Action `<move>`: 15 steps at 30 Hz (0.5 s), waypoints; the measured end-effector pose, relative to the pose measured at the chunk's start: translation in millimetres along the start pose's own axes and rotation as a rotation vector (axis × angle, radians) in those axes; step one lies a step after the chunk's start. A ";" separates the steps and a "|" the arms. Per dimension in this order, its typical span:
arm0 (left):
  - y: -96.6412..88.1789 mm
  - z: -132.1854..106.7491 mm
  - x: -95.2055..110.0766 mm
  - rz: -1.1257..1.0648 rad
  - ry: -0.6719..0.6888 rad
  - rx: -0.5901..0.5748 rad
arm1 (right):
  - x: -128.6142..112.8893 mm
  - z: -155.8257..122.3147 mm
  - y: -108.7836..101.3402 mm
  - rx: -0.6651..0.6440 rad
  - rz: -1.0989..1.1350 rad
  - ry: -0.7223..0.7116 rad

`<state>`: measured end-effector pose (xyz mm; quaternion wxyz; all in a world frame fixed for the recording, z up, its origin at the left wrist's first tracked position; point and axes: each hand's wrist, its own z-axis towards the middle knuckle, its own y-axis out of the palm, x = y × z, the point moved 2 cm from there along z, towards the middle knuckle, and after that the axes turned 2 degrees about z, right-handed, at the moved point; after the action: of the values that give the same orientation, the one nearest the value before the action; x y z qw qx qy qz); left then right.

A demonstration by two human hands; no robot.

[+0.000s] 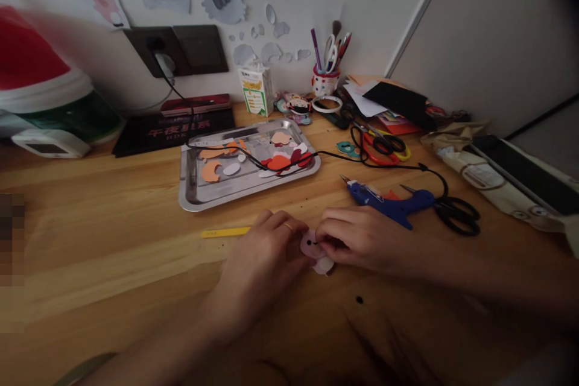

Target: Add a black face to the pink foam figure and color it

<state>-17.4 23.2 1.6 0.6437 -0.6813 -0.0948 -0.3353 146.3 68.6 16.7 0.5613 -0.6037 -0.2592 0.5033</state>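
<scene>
A small pale pink character cutout [310, 245] with a black dot eye and a white lower part is between my hands, low over the wooden table. My left hand [266, 250] grips its left edge with thumb and fingers. From the other side, my right hand [355, 236] is closed in a pinch against the face; its fingertips cover part of the cutout, and whatever they pinch is hidden. A loose black dot [359, 300] lies on the table nearer to me. A yellow strip [225, 233] runs partly behind my left hand.
A metal tray [194, 198] holds several coloured cutouts; a black cord crosses over it. A blue glue gun [391, 202] and black-handled scissors [458, 216] lie beyond my right hand. Behind stand a drink carton [257, 90] and a pen cup [325, 82].
</scene>
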 end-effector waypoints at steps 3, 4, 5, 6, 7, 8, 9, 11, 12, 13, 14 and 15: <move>1.1 -0.8 -0.7 0.006 -0.008 0.003 | 1.3 0.7 1.8 -0.014 0.027 0.016; 1.3 -1.1 -0.8 0.008 -0.010 0.001 | 1.7 1.1 2.3 -0.014 0.036 0.016; 1.3 -1.3 -0.8 0.009 -0.013 0.000 | 2.0 1.6 2.7 -0.015 0.043 0.016; 1.4 -1.3 -0.8 0.007 -0.011 -0.002 | 2.2 2.1 3.0 -0.018 0.046 0.017; 1.4 -1.3 -0.8 0.006 -0.008 -0.006 | 2.3 2.5 3.1 -0.022 0.045 0.017; 1.5 -1.1 -0.9 0.006 -0.006 -0.007 | 2.4 2.8 3.2 -0.026 0.042 0.017; 1.5 -0.9 -1.2 0.008 -0.007 -0.007 | 2.4 3.0 3.2 -0.031 0.038 0.018; 1.5 -0.2 -1.7 0.012 -0.011 -0.009 | 2.3 3.1 3.1 -0.040 0.029 0.018; 1.6 0.2 -2.0 0.014 -0.014 -0.012 | 2.2 3.1 3.1 -0.044 0.028 0.017; 1.6 0.5 -2.1 0.013 -0.018 -0.016 | 2.1 3.0 3.1 -0.047 0.029 0.016; 1.5 0.7 -2.1 0.013 -0.020 -0.019 | 1.9 3.0 3.0 -0.047 0.030 0.013; 1.4 0.8 -2.0 0.013 -0.021 -0.023 | 1.7 3.1 2.9 -0.046 0.031 0.013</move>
<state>-17.9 24.3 -0.7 0.6371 -0.6925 -0.0933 -0.3252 143.4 70.7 13.9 0.5408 -0.6237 -0.2577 0.5021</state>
